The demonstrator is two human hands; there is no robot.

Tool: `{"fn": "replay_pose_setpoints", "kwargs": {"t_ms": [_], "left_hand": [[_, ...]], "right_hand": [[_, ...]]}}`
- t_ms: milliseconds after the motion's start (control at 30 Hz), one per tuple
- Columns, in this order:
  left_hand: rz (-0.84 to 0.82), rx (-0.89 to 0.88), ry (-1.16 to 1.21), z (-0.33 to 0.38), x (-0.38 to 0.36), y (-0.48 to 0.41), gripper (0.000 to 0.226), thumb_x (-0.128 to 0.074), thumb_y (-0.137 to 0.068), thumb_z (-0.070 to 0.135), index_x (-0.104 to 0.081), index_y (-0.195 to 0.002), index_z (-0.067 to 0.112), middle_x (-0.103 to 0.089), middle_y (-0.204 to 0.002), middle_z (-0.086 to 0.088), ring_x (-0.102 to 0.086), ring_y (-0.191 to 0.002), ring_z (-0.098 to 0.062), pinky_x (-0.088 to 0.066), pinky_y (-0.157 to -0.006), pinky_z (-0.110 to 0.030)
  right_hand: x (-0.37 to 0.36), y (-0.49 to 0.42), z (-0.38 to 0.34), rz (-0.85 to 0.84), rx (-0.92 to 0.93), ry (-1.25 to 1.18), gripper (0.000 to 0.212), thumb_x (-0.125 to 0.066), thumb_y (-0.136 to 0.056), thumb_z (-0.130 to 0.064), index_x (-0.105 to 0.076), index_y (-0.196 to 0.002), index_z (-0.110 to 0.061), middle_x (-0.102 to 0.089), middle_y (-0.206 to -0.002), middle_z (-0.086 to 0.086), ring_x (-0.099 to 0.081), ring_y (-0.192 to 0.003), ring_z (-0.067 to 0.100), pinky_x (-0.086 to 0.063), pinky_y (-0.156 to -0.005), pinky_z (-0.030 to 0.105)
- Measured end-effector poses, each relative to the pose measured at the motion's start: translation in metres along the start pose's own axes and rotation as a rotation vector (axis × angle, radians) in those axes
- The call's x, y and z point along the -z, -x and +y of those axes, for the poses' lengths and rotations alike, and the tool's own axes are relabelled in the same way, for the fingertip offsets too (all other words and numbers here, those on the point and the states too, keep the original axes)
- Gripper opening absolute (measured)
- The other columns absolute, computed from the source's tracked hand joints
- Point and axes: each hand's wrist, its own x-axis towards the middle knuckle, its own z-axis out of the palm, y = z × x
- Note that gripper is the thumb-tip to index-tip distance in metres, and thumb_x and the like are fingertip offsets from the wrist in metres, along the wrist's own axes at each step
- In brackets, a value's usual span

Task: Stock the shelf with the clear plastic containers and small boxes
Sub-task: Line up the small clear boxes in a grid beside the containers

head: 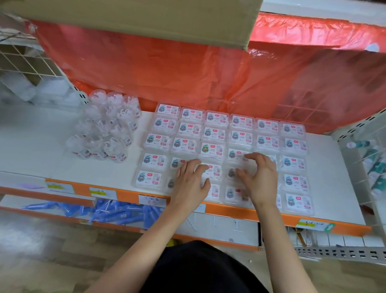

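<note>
White shelf [37,148] carried rows of boxes [215,134]; on them the left hand [190,180] lay flat, the right hand [260,177] arched open.

Bright even light; wide-angle edge warping; lower-left corner smeared; hands motion-blurred.

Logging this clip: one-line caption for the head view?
Left hand lies flat on and right hand arches over a grid of small boxes on the shelf, clear containers clustered beside.
</note>
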Motion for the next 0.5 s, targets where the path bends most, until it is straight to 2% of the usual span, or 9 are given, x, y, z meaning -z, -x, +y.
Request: {"fn": "replay_pose_setpoints", "kwargs": {"t_ms": [100,167,267,367,500], "left_hand": [[-0.021,-0.004,0.044,0.011,-0.002,-0.003,0.034,-0.057,-0.092,0.023,-0.06,-0.125,0.015,-0.051,-0.129,-0.001,-0.043,-0.125,-0.021,-0.029,-0.109,-0.033],[-0.029,0.0,0.067,0.016,-0.001,-0.006,0.032,-0.058,-0.091,0.022,-0.062,-0.123,0.015,-0.054,-0.123,-0.002,-0.046,-0.12,-0.023,-0.031,-0.108,-0.033],[-0.028,0.038,0.093,0.017,0.0,-0.011,0.029,-0.059,-0.091,0.021,-0.065,-0.118,0.016,-0.059,-0.117,-0.002,-0.051,-0.114,-0.025,-0.034,-0.104,-0.033],[-0.023,0.076,0.151,0.019,0.001,-0.012,0.026,-0.059,-0.09,0.021,-0.066,-0.115,0.017,-0.062,-0.113,0.0,-0.053,-0.111,-0.022,-0.038,-0.1,-0.033],[-0.063,0.149,0.315,0.027,0.0,-0.01,0.022,-0.061,-0.092,0.023,-0.066,-0.112,0.016,-0.063,-0.11,0.0,-0.058,-0.103,-0.015,-0.044,-0.092,-0.03]], "right_hand": [[0.016,0.001,0.022,-0.014,-0.136,0.106,0.066,-0.085,-0.073,-0.036,-0.056,-0.13,-0.019,-0.047,-0.144,0.007,-0.038,-0.134,0.03,-0.03,-0.109,0.044],[0.023,0.003,0.034,-0.066,-0.223,0.123,0.076,-0.085,-0.07,-0.04,-0.052,-0.135,-0.021,-0.043,-0.147,0.006,-0.034,-0.136,0.029,-0.028,-0.109,0.044],[0.026,0.006,0.039,-0.143,-0.266,0.083,0.075,-0.083,-0.07,-0.029,-0.051,-0.137,-0.019,-0.05,-0.142,0.009,-0.041,-0.131,0.032,-0.035,-0.105,0.043],[0.022,0.009,0.038,-0.139,-0.245,0.058,0.068,-0.075,-0.073,-0.012,-0.052,-0.138,-0.011,-0.057,-0.133,0.015,-0.05,-0.124,0.035,-0.043,-0.102,0.046],[0.021,0.013,0.033,-0.14,-0.183,-0.033,0.073,-0.081,-0.071,-0.016,-0.051,-0.138,-0.013,-0.059,-0.132,0.01,-0.052,-0.123,0.029,-0.043,-0.103,0.041]]}}
